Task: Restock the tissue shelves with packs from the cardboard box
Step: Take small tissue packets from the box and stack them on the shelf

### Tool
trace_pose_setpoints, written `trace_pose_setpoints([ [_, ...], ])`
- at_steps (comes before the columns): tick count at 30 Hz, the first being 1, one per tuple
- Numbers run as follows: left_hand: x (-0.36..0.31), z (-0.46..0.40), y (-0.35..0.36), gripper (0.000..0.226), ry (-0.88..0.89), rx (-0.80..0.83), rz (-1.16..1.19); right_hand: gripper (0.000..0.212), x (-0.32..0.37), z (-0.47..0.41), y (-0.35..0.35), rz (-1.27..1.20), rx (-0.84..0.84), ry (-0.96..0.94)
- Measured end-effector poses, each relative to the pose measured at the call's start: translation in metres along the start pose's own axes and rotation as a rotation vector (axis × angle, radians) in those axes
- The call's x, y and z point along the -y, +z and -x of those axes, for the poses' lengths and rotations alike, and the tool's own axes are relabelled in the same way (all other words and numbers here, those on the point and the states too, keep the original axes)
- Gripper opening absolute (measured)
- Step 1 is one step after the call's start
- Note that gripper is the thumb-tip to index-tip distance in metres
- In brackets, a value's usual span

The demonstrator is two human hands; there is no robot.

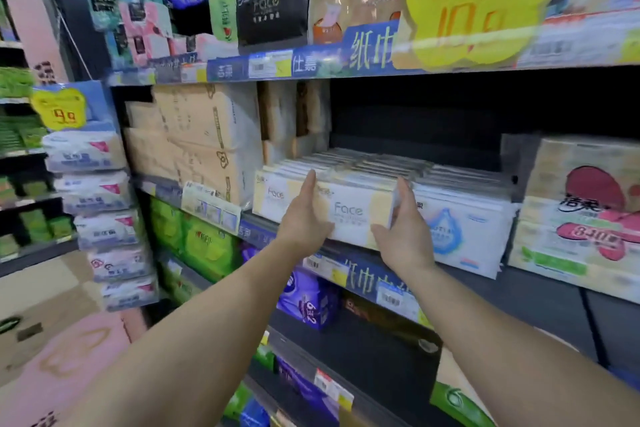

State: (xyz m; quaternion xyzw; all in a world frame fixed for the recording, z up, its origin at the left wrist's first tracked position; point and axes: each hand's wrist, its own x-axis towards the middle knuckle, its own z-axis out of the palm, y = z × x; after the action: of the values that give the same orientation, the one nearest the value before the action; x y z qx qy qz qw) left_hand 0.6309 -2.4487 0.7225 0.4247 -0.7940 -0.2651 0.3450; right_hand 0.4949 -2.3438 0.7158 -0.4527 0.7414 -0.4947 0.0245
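Both hands hold a white-and-yellow "Face" tissue pack (353,215) at the front edge of the middle shelf (540,288). The left hand (304,218) presses flat against the pack's left end, fingers straight and pointing upward; the right hand (403,229) grips its right end, with the fingers wrapped round the far side. The pack sits at the front of a row of like packs (363,163) that runs toward the back of the shelf. Just beside it on the left lies a second "Face" pack (277,194), and on the right a white pack with a blue drop (457,232). Tan paper bundles (201,142) fill the shelf's left end, and a red-flowered pack (581,211) stands at its right end. A yellow price tag (485,0) hangs from the upper shelf edge (311,62).
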Motion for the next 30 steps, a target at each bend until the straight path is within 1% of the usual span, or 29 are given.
trace_pose_setpoints([
  [3,0.02,-0.024,0.011,0.098,0.102,0.053,-0.001,0.087,-0.001,-0.002,0.015,0.076,-0.049,0.044],
  [6,0.031,-0.044,0.015,0.092,0.178,0.11,0.047,0.09,0.005,-0.007,0.028,0.139,-0.083,0.101],
  [10,0.041,-0.057,0.017,0.083,0.284,0.145,0.042,0.087,0.011,-0.009,0.042,0.224,-0.102,0.163],
  [12,0.045,-0.058,0.015,0.085,0.316,0.173,0.017,0.086,0.014,-0.008,0.048,0.242,-0.11,0.2],
  [14,0.047,-0.06,0.01,0.09,0.341,0.197,0.01,0.086,0.019,-0.007,0.052,0.212,-0.132,0.233],
  [16,0.047,-0.064,0.003,0.094,0.362,0.189,0.048,0.085,0.023,-0.007,0.055,0.181,-0.19,0.269],
  [20,0.051,-0.064,-0.001,0.092,0.408,0.165,0.111,0.084,0.03,-0.004,0.063,0.212,-0.322,0.302],
  [24,0.055,-0.058,0.003,0.092,0.423,0.172,0.142,0.083,0.032,0.0,0.071,0.262,-0.342,0.318],
  [30,0.055,-0.049,-0.004,0.092,0.386,0.201,0.146,0.082,0.037,0.013,0.067,0.301,-0.408,0.294],
])
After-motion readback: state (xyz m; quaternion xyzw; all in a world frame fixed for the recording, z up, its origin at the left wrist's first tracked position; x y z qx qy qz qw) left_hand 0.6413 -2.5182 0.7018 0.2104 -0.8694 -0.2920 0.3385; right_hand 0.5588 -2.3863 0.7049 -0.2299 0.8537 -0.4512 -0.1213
